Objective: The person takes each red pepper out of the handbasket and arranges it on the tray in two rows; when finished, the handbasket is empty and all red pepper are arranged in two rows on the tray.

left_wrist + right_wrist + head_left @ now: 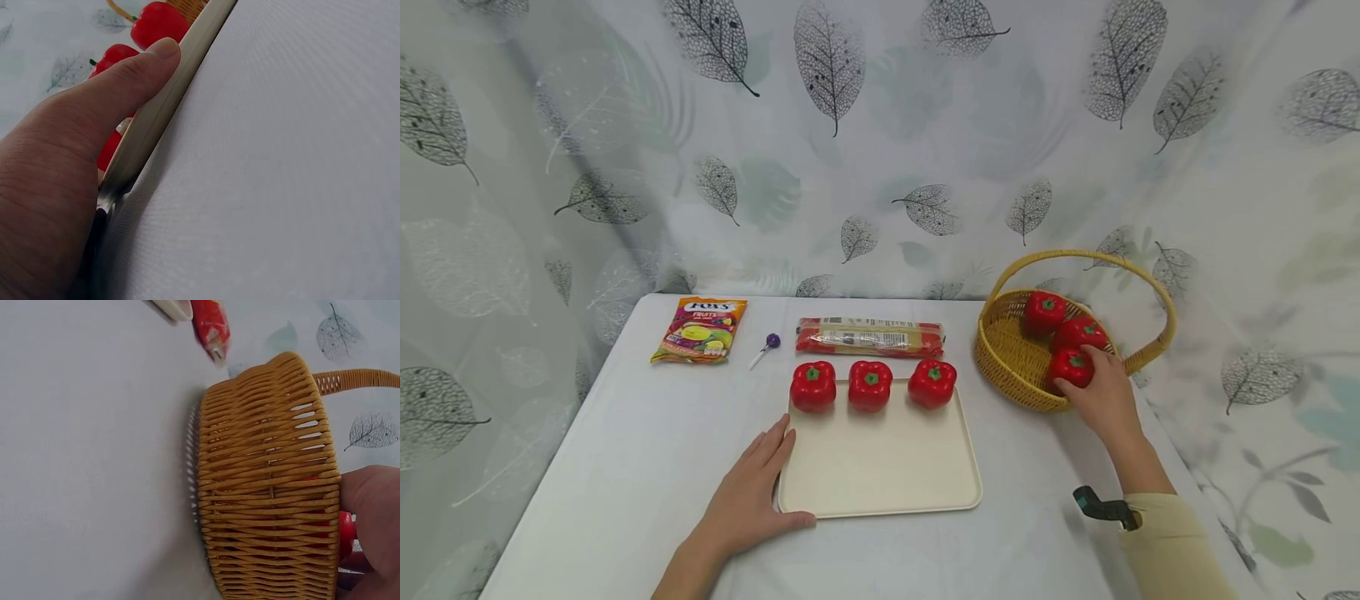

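My right hand (1101,396) reaches over the near right rim of a yellow wicker basket (1011,371) and grips a red bell pepper (1070,367) inside it. Two more red peppers (1044,313) lie deeper in the basket. In the right wrist view the basket wall (269,487) hides most of that pepper and the fingertips. A cream tray (880,467) has three red bell peppers (869,386) in a row along its far edge. My left hand (748,492) rests against the tray's near left corner, fingers extended along the side and thumb (147,65) on the front edge.
Behind the tray lies a long clear packet with red ends (870,338). To its left are a purple lollipop (772,341) and an orange Fox's candy bag (700,331). The basket's tall handle (1082,254) arches above it. A leaf-patterned curtain (880,167) hangs behind the white table (625,467).
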